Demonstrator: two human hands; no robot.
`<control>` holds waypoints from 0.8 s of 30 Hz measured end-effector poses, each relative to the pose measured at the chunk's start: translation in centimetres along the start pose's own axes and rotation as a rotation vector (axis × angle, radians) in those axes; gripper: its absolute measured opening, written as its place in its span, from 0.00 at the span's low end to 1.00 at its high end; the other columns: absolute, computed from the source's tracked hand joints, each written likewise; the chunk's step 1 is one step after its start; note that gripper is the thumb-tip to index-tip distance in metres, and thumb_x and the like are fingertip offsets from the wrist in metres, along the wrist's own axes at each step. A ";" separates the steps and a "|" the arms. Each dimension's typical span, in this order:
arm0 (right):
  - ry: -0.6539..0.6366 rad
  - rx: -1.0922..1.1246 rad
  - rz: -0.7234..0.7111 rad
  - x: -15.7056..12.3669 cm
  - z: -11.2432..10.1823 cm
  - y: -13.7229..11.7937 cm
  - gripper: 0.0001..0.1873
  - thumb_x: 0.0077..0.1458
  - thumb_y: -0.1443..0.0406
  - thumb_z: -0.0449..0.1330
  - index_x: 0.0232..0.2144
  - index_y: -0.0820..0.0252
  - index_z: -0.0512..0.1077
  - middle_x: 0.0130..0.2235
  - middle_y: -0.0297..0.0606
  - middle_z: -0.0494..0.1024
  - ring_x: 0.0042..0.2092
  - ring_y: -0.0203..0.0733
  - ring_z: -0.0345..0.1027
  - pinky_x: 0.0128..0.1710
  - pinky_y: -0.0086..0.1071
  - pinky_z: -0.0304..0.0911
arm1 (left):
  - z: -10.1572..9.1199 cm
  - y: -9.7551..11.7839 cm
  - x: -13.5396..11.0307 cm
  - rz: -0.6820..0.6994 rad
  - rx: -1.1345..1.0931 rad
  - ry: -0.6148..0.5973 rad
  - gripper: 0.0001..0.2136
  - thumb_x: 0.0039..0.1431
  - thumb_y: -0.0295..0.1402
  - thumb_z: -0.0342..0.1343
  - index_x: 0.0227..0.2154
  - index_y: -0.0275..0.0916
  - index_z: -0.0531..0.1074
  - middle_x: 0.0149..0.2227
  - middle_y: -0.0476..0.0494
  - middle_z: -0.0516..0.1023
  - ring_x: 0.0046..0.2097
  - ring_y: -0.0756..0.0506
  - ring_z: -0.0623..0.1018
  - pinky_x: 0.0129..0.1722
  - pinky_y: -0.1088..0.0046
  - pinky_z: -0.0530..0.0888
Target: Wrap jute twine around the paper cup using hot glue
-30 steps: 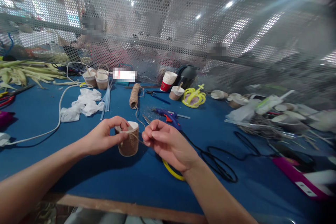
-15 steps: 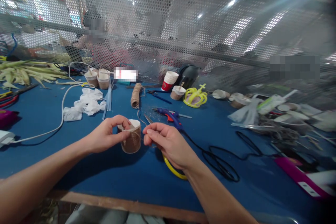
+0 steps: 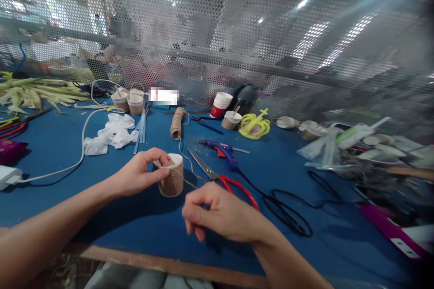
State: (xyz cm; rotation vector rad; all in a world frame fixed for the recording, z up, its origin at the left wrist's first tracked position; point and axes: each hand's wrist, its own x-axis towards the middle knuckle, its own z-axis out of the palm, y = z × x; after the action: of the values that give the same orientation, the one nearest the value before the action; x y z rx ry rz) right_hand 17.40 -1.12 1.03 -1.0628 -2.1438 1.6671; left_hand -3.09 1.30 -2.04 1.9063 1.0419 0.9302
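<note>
L hand pinches paper cup rim, prob. to steady it; R hand curled nr twine end, grip unclear.

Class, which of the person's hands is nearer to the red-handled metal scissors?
Right. The right hand is beside the scissors, at their handle end; the left hand is farther left, gripping the white-rimmed brown cup.

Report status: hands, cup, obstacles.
Left hand pinching cup at rim. Right hand curled; hold on twine unclear. Possible obstacle: scissors just beyond right hand.
</note>
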 end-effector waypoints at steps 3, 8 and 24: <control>0.066 -0.186 0.062 -0.4 0.0 -0.3 0.15 0.52 0.58 0.56 0.20 0.62 0.66 0.18 0.28 0.65 0.20 0.28 0.56 0.19 0.23 0.52 | 0.0 -0.1 0.0 -0.008 0.014 0.019 0.06 0.52 0.33 0.50 0.25 0.36 0.66 0.36 0.41 0.73 0.42 0.43 0.72 0.43 0.67 0.66; 0.673 -0.358 0.005 -0.2 -3.8 -0.4 0.15 0.48 0.62 0.60 0.40 0.60 0.66 0.38 0.37 0.73 0.32 0.34 0.68 0.32 0.27 0.64 | 0.1 -0.4 -0.1 0.012 0.021 0.032 0.07 0.53 0.34 0.50 0.26 0.36 0.65 0.35 0.41 0.73 0.40 0.44 0.72 0.41 0.68 0.67; 0.951 -0.364 0.441 2.5 -10.0 4.9 0.17 0.54 0.68 0.57 0.46 0.67 0.63 0.39 0.43 0.74 0.38 0.41 0.71 0.39 0.37 0.67 | 0.4 -0.2 -0.1 0.021 0.061 0.034 0.06 0.53 0.33 0.49 0.25 0.36 0.65 0.37 0.41 0.73 0.38 0.46 0.72 0.38 0.70 0.68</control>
State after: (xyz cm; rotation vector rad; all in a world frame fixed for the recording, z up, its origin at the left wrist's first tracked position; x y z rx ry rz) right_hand 23.32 8.49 -0.81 -2.0126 -1.6181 0.5912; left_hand -2.86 1.17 -2.36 1.9609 1.0836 0.9554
